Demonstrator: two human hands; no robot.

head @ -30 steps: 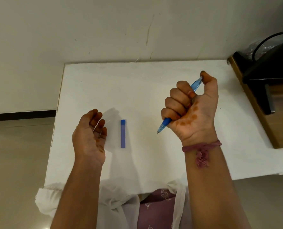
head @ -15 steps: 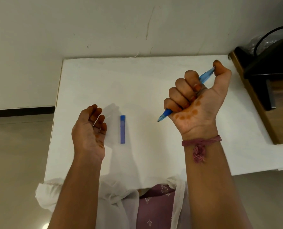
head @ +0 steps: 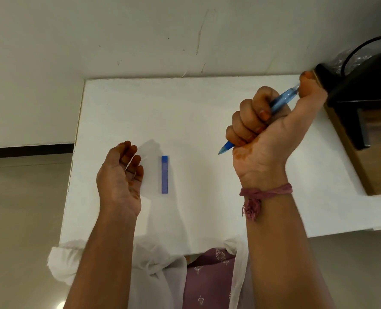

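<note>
Fingers of right hand [head: 267,134] curled tight round blue pen [head: 283,98], thumb on its top end, raised over white table [head: 185,112] right of flat blue case [head: 164,174]; left hand [head: 118,179] palm-up just left of case, fingers loosely curled, hold unclear.

White table [head: 207,103] against a scuffed off-white wall [head: 140,30], dark skirting [head: 29,149], beige tiled floor [head: 18,208], wooden cabinet [head: 372,157] at right

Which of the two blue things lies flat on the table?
The flat blue case, lying free on the table. The pen is off the table, gripped in the right hand.
</note>
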